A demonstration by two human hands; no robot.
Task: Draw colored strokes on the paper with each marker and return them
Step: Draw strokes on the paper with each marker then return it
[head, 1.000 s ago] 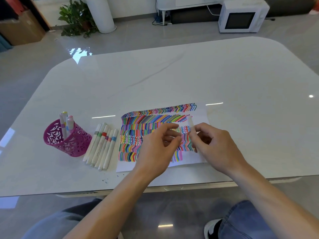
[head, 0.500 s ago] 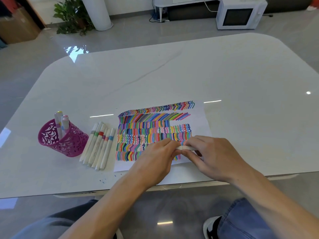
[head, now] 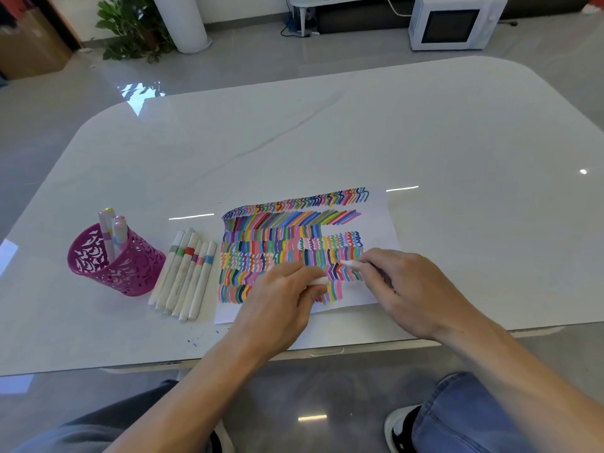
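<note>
A white paper [head: 379, 220] covered in rows of colored strokes lies on the white table [head: 327, 132]. My right hand [head: 415, 289] holds a white marker [head: 351, 263] low over the paper's lower right, tip pointing left. My left hand [head: 281, 308] rests on the paper's lower edge and pinches the marker's white cap [head: 318, 281]. Several white markers [head: 186, 273] with colored bands lie side by side left of the paper. A magenta cut-out pen holder [head: 114, 266] stands further left with two or three markers upright in it.
The table's near edge [head: 327, 351] runs just under my forearms. On the floor beyond the table are a white microwave [head: 454, 22], a potted plant [head: 130, 27] and a white column. Small ink specks [head: 196, 341] dot the table below the markers.
The marker was held joined between both hands; now the hands have drawn apart, the cap staying in my left hand and the uncapped marker in my right, down near the paper.
</note>
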